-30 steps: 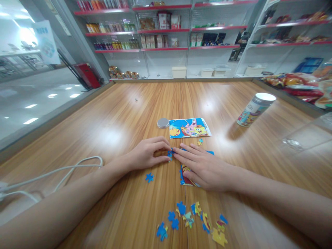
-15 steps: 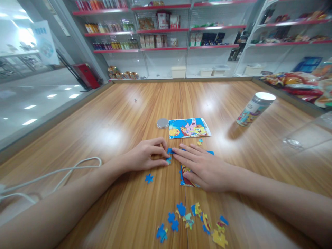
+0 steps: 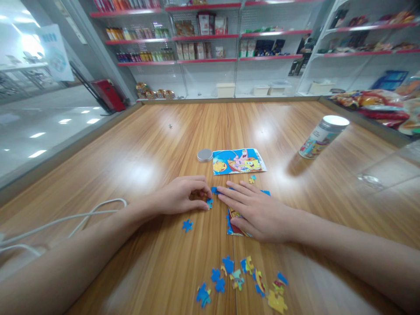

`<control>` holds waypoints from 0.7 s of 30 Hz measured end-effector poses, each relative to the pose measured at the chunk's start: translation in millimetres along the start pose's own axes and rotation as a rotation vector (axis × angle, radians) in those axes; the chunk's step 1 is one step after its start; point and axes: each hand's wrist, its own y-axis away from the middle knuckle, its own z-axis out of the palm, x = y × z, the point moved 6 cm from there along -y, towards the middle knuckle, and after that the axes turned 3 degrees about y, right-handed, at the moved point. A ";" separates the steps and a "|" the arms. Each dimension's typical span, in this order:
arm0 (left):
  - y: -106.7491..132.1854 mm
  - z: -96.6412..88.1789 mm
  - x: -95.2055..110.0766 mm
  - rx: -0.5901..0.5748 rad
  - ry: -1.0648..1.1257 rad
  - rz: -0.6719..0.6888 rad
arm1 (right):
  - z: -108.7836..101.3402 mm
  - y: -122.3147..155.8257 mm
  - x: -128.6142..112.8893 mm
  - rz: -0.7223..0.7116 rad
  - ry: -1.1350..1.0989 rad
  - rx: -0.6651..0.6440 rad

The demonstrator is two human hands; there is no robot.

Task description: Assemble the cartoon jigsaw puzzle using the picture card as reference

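Note:
Between the thumb and fingertips of my left hand (image 3: pixel 188 194) is a small blue puzzle piece (image 3: pixel 209 203), held just left of the partly joined jigsaw puzzle (image 3: pixel 236 225). My right hand (image 3: pixel 251 208) lies flat on that puzzle with its fingers spread, covering most of it. One blue piece (image 3: pixel 214 190) sticks out at the puzzle's upper left, by my right fingertips. Left of the puzzle lies a loose blue star-shaped piece (image 3: pixel 187 225). Beyond my hands rests the cartoon reference picture (image 3: pixel 239 161), with a small blue and yellow piece (image 3: pixel 252 179) below it.
Several loose pieces (image 3: pixel 219 285) are scattered at the near side of the wooden table (image 3: pixel 147 131). A round metal lid (image 3: pixel 205 155) lies beside the picture. A printed canister (image 3: pixel 323 136) stands at the right. White cables (image 3: pixel 95 212) run at the left; stocked shelves (image 3: pixel 206 37) line the back.
My left hand has shifted slightly left with the small blue piece, away from the puzzle, and its fingers have curled more. My right hand stays flat in place.

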 end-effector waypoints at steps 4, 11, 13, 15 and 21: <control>0.7 1.5 1.7 -0.004 -0.001 0.017 | -0.1 -0.1 -0.9 -0.003 0.008 0.006; -1.9 2.6 -2.1 0.071 -0.094 0.066 | 2.7 0.1 1.6 -0.021 0.000 0.050; -3.0 2.4 -2.9 0.079 -0.118 0.071 | 3.5 0.2 2.4 -0.032 -0.003 0.058; -3.7 1.8 -2.9 0.080 -0.131 0.076 | 3.7 0.5 3.4 -0.036 -0.014 0.066; -3.1 -1.7 1.0 0.117 -0.172 0.151 | 4.5 1.3 4.7 -0.037 -0.020 0.053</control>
